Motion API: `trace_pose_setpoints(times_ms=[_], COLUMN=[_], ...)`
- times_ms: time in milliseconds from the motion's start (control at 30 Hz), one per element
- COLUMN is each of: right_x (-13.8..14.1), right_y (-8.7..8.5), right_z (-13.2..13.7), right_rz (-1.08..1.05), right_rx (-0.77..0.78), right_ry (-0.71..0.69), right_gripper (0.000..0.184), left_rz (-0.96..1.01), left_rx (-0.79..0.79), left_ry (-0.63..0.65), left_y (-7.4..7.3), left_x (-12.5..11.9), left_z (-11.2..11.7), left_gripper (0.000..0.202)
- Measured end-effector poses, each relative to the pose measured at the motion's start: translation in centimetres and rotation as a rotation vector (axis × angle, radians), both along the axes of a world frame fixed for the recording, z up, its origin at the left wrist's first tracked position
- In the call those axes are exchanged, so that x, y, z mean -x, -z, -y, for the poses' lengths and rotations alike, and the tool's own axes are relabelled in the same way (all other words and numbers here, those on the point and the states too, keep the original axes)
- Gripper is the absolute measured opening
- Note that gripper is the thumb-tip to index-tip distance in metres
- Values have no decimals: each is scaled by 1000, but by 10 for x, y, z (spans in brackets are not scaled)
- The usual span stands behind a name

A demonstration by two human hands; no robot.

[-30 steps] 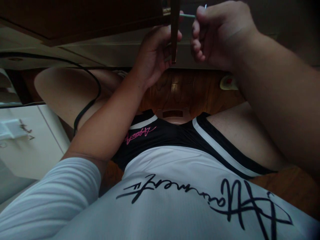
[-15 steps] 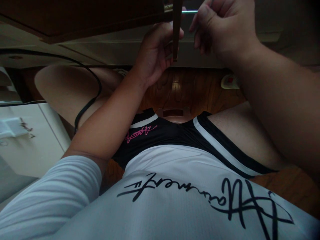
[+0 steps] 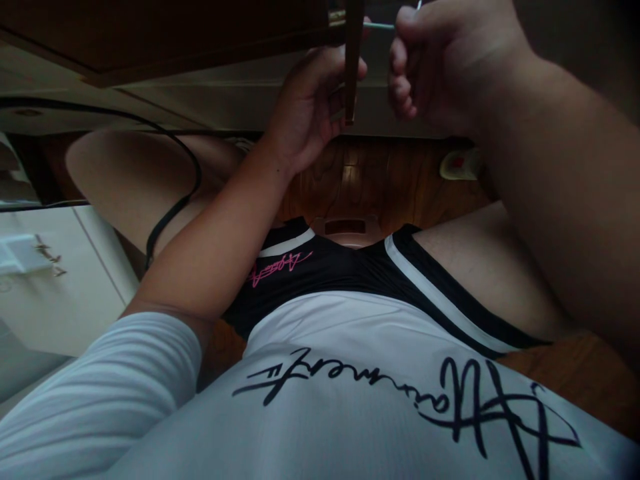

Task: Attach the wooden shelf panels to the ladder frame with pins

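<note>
At the top centre a narrow brown wooden board hangs down edge-on. My left hand is closed around it, with fingertips showing on its right side. On the other side, my right hand has its fingers curled in and the thumb pressed on a thin metal hex key. The key's shaft runs level from the right hand to the board, and a short bright end shows above the thumb. Where its tip meets the board is hidden.
A dark wooden panel spans the upper left. A black cable loops over my bent leg. Between my legs is a pinkish stool on the wooden floor. A white cabinet stands at the left, and a pale slipper-like object lies right.
My right hand has turned at the wrist around the hex key, and its fingers have curled in more. My left hand stays on the board.
</note>
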State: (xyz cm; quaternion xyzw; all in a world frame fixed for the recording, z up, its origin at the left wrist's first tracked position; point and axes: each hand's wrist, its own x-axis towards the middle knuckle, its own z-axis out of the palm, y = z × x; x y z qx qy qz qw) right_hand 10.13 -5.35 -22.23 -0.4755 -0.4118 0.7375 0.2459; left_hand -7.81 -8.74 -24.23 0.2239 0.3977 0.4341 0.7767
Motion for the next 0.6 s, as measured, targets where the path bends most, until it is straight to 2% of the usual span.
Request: trace_pose_setpoints(times_ms=[133, 267, 367, 600], right_x=[-3, -6, -4, 5], right_y=[5, 9, 10, 22], right_z=[1, 4, 5, 2], right_rz=[86, 149, 157, -98], right_rx=[-404, -593, -587, -307], right_ry=[-18, 32, 94, 93], right_gripper=[35, 28, 24, 39], left_rz=[-11, -10, -15, -35], left_rx=[-7, -14, -35, -42], left_ry=[6, 8, -2, 15], left_y=[-5, -2, 3, 5], left_x=[-1, 0, 0, 1], left_z=[1, 0, -1, -1], left_gripper=[23, 25, 25, 29])
